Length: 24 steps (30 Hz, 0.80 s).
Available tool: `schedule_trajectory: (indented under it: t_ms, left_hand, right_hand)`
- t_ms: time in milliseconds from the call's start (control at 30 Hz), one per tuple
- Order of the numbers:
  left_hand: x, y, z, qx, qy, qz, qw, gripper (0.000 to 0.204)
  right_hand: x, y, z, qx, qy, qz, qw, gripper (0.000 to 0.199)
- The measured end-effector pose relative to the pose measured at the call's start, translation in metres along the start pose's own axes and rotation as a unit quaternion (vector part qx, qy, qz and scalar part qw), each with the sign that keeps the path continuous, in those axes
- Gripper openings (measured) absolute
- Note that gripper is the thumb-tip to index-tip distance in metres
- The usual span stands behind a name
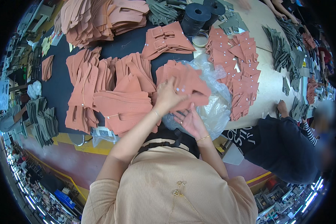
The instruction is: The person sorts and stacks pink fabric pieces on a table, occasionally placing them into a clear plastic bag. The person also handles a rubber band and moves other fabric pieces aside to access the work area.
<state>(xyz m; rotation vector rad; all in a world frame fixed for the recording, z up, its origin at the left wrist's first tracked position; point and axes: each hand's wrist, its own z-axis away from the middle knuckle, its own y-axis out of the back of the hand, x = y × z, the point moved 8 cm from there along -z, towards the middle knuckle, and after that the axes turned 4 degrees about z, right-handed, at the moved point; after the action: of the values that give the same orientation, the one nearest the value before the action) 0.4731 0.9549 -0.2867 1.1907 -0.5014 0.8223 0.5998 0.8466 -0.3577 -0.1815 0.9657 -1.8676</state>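
Note:
A fanned stack of salmon-pink cut leather pieces [188, 80] with small pale stickers lies before me, its right end slightly blurred. My left hand [168, 96] grips the stack from its left side, with the fingers over the top and the thumb stretched to the right. Just below the lower edge of the stack, my right hand [191, 121] is turned palm up with its fingers apart and holds nothing. Crumpled clear plastic [216, 100] spreads under and to the right of the stack. Left of my left hand lie tied bundles of pink pieces [123, 106].
Pink pieces with buckles [168, 39] lie ahead, beside black thread spools [196, 18] and a tape roll [200, 39]. Stickered pink pieces [242, 71] cover the table at right. A larger pink pile [100, 18] stands far left. A person in dark clothing [276, 145] is at right.

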Motion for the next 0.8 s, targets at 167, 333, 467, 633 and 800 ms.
schedule_trajectory:
  t_ms: [167, 333, 467, 633, 800]
  left_hand:
    - [-0.014, -0.002, -0.007, 0.030, 0.026, 0.372, 0.927, 0.065]
    - [0.067, -0.005, 0.060, 0.040, -0.118, 0.151, 0.981, 0.062]
    - [0.105, -0.009, 0.094, -0.047, -0.119, 0.267, 0.955, 0.057]
    - [0.111, 0.012, 0.123, -0.150, -0.165, 0.273, 0.936, 0.052]
    - [0.030, 0.057, 0.160, -0.367, 0.068, 0.162, 0.913, 0.036]
  right_hand:
    - [-0.011, 0.000, -0.008, 0.040, 0.041, -0.019, 0.998, 0.077]
    - [-0.039, -0.020, 0.045, -0.055, 0.143, -0.002, 0.988, 0.093]
    - [-0.096, -0.017, 0.103, -0.078, 0.335, -0.026, 0.939, 0.088]
    - [-0.168, -0.008, 0.106, -0.027, 0.292, 0.092, 0.951, 0.084]
    - [-0.163, -0.027, 0.015, -0.044, 0.008, 0.390, 0.920, 0.080]
